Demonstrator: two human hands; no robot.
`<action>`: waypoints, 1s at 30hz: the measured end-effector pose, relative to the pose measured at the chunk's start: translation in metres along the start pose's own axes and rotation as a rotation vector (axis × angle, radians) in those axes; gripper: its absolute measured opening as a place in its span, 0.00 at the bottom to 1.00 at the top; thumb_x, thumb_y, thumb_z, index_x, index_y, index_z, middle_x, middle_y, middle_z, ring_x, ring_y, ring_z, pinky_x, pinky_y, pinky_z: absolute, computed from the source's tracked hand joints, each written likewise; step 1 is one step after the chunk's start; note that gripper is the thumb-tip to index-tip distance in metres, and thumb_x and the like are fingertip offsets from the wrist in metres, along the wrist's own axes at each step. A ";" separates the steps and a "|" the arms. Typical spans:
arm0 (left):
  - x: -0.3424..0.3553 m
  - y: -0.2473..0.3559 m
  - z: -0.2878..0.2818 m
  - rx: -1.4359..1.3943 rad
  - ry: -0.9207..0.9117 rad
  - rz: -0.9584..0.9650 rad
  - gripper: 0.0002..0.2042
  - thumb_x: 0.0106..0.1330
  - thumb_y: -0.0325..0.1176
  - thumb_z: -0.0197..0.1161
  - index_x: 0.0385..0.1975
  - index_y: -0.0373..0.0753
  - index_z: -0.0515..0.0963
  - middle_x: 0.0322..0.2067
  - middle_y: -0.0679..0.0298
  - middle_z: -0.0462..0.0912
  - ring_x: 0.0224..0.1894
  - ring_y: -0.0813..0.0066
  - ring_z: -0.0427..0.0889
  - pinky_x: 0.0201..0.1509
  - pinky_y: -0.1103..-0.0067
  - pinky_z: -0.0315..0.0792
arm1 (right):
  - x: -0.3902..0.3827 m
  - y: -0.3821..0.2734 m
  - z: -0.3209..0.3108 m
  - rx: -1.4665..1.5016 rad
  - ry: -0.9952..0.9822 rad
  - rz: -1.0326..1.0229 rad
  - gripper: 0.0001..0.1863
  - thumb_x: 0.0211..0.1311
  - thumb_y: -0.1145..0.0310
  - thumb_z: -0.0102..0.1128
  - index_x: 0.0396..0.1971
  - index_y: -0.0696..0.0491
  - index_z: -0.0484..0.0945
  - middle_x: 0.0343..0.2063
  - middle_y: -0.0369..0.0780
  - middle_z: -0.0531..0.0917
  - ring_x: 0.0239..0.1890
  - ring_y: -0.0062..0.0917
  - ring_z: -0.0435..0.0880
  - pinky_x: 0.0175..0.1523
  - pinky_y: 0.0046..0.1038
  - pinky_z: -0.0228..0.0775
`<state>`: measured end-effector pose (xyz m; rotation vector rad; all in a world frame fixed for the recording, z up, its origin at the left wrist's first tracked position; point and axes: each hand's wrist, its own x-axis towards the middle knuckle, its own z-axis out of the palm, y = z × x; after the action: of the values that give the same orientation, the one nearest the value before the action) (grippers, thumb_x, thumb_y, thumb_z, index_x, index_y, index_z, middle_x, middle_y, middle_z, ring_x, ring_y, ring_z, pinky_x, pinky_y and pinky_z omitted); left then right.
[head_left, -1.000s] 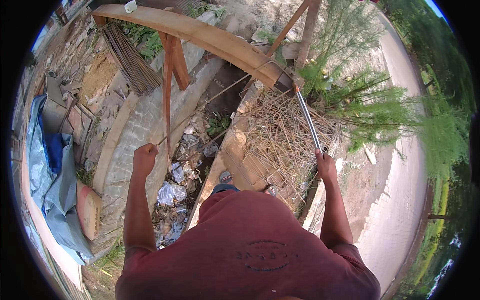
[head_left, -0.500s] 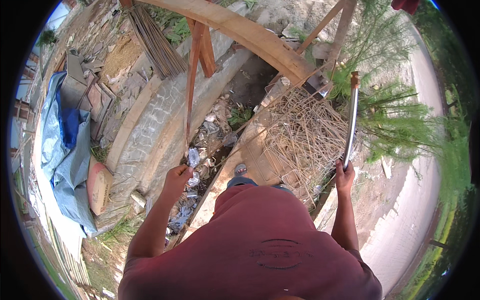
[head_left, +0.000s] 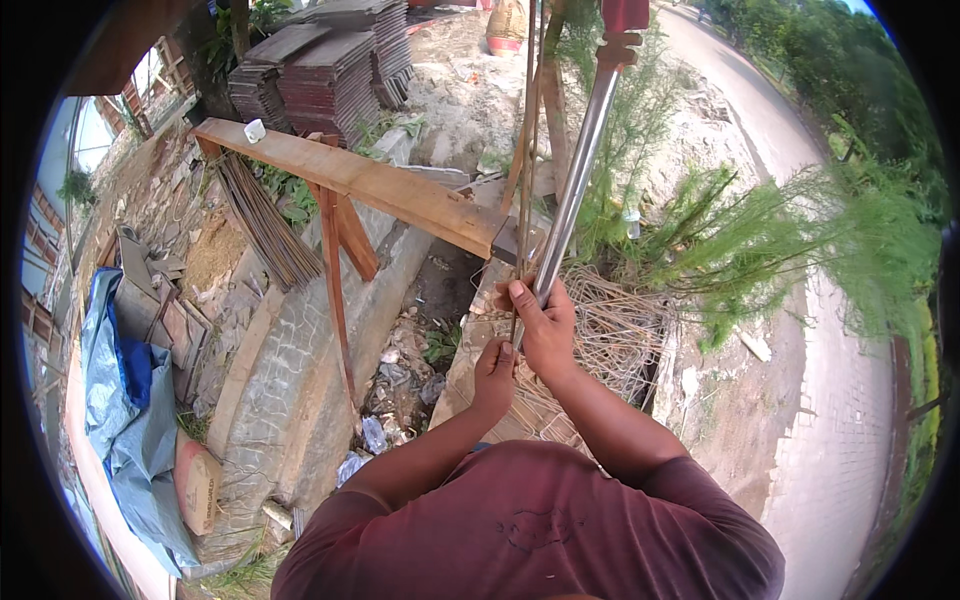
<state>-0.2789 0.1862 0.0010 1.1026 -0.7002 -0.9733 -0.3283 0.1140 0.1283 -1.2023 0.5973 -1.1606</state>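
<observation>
My right hand point(head_left: 545, 328) is wrapped round the lower end of a rebar bending wrench point(head_left: 580, 190), a shiny steel bar with a rusty notched head. It points up and away from me. Thin steel rods point(head_left: 529, 140) run nearly parallel along its left side, past the near end of a wooden beam point(head_left: 370, 190). Just below and left of the right hand, my left hand point(head_left: 494, 372) is closed on the rods' lower end. The two hands almost touch. A dark metal plate point(head_left: 507, 243) sits at the beam's end.
Bent steel stirrups point(head_left: 620, 325) lie heaped beyond my hands. Wooden legs point(head_left: 335, 270) prop the beam over a ditch with rubbish. Straight rods point(head_left: 265, 225) lean at left, near a blue tarp point(head_left: 130, 420) and a paper sack point(head_left: 197, 485). Stacked tiles point(head_left: 325, 85) stand behind; feathery branches point(head_left: 730, 250) spread right.
My hands have come together at the centre, the left moving right and the right moving left. The rods swung from a diagonal to nearly upright beside the wrench. My view has tilted up.
</observation>
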 end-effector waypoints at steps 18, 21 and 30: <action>0.141 0.262 -0.046 0.872 0.127 0.506 0.26 0.69 0.52 0.51 0.53 0.34 0.70 0.35 0.58 0.78 0.38 0.70 0.77 0.46 0.73 0.70 | -0.059 0.008 -0.247 -0.142 -0.053 0.215 0.11 0.59 0.68 0.61 0.24 0.54 0.68 0.17 0.35 0.73 0.20 0.19 0.72 0.27 0.21 0.63; 0.157 0.252 -0.061 0.945 0.135 0.350 0.25 0.68 0.54 0.51 0.44 0.32 0.76 0.23 0.64 0.77 0.25 0.78 0.73 0.33 0.78 0.69 | -0.032 0.013 -0.267 -0.234 -0.070 0.220 0.10 0.58 0.68 0.61 0.27 0.54 0.68 0.19 0.37 0.77 0.21 0.19 0.74 0.28 0.21 0.65; 0.246 0.132 -0.168 1.068 0.454 0.089 0.24 0.69 0.50 0.52 0.43 0.31 0.78 0.23 0.65 0.75 0.26 0.77 0.72 0.33 0.79 0.67 | 0.046 0.030 -0.310 -0.493 -0.016 0.334 0.10 0.51 0.71 0.63 0.31 0.57 0.73 0.21 0.36 0.78 0.23 0.19 0.77 0.29 0.23 0.69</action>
<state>0.0081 0.0501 0.0729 2.1087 -0.8912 -0.1786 -0.5687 -0.0541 0.0128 -1.4527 1.0697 -0.7384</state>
